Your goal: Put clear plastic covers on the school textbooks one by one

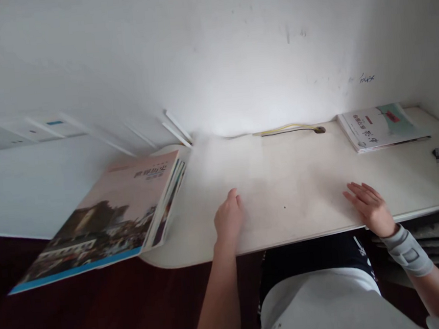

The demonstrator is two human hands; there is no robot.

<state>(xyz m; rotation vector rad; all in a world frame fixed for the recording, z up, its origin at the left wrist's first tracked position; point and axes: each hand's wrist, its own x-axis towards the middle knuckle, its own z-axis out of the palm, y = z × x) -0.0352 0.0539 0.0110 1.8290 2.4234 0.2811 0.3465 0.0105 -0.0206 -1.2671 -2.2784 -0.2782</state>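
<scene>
The book stack point(104, 215) lies left of your left hand point(229, 220), the nearer one, whose closure I cannot tell, its long axis slanting outward toward you, while your right hand point(371, 208) spreads its fingers.

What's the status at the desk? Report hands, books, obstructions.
Left hand loosely curled, no grip visible; right hand open. Left book stack overhangs desk; right book stack near wall. Yellow cable along wall, beyond both hands; likely no obstruction.
</scene>
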